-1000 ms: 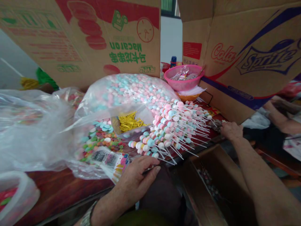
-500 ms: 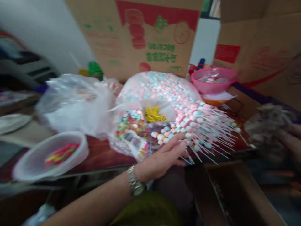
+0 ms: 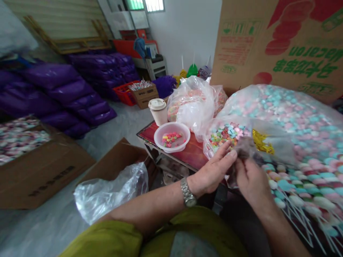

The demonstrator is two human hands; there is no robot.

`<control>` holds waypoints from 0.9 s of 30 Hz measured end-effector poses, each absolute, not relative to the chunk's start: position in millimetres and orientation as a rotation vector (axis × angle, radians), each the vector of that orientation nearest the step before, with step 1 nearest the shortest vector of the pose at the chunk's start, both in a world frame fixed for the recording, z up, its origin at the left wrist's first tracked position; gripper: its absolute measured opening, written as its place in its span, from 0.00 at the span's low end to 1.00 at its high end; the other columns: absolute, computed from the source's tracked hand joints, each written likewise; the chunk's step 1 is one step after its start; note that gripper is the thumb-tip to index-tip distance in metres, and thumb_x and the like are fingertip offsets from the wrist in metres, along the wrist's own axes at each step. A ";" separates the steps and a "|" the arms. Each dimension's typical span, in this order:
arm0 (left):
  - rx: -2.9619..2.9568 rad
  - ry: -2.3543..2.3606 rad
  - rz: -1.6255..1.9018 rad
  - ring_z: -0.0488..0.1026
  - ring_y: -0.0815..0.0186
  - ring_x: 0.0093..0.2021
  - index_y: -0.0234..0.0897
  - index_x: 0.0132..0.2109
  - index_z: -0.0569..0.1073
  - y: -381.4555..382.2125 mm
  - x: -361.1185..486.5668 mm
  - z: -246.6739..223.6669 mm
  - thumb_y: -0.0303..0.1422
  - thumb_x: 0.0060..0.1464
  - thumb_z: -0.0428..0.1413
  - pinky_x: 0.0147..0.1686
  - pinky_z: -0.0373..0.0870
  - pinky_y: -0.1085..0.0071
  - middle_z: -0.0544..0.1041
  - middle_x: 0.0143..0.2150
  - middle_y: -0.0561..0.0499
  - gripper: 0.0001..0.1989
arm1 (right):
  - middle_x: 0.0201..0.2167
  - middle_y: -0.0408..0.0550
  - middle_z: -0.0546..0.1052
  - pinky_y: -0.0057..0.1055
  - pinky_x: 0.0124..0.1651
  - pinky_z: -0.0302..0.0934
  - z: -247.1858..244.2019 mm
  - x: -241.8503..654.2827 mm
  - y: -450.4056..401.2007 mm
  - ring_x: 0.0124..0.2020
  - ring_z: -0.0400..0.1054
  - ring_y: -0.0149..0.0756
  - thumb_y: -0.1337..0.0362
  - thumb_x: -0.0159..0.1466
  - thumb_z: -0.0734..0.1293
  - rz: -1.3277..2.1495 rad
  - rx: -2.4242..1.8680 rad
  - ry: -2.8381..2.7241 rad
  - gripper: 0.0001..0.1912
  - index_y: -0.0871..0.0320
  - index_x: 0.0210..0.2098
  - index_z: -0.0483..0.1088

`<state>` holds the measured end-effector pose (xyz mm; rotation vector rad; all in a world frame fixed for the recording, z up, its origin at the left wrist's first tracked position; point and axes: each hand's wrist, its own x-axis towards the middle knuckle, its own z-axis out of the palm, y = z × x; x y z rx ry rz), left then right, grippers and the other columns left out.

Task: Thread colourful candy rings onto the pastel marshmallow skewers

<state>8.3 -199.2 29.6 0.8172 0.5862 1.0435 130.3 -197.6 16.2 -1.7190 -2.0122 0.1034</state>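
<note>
A greyish-brown cloth [image 3: 248,148] is held in my right hand [image 3: 250,178], its fingers closed on it. Beside it my left hand [image 3: 214,171], with a metal watch on the wrist, has its fingers stretched out, the fingertips at the cloth's edge. Just behind the hands lies an open plastic bag of small colourful candies [image 3: 222,135]. Gold twist ties [image 3: 262,141] lie in a clear bag to the right of the cloth. Pink, blue and white candies on white sticks [image 3: 302,192] are piled at the right.
A white bowl of small candies [image 3: 172,137] and a lidded cup [image 3: 158,112] stand at the table's left end. A big bag of pastel candies [image 3: 289,117] lies before an upright carton [image 3: 243,46]. Open cartons [image 3: 45,171] and purple packs [image 3: 61,92] are on the left.
The view has swung to the left. My right hand has brought the cloth from the far right to beside my left hand, which has moved off the stick candies.
</note>
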 end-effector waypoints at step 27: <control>2.956 0.906 0.381 0.59 0.51 0.57 0.39 0.58 0.61 -122.6 -9.6 16.3 0.43 0.51 0.56 0.55 0.54 0.54 0.63 0.59 0.42 0.29 | 0.25 0.48 0.73 0.30 0.27 0.49 -21.6 184.0 -218.5 0.27 0.66 0.38 0.56 0.67 0.55 0.137 -2.290 -1.852 0.17 0.57 0.27 0.66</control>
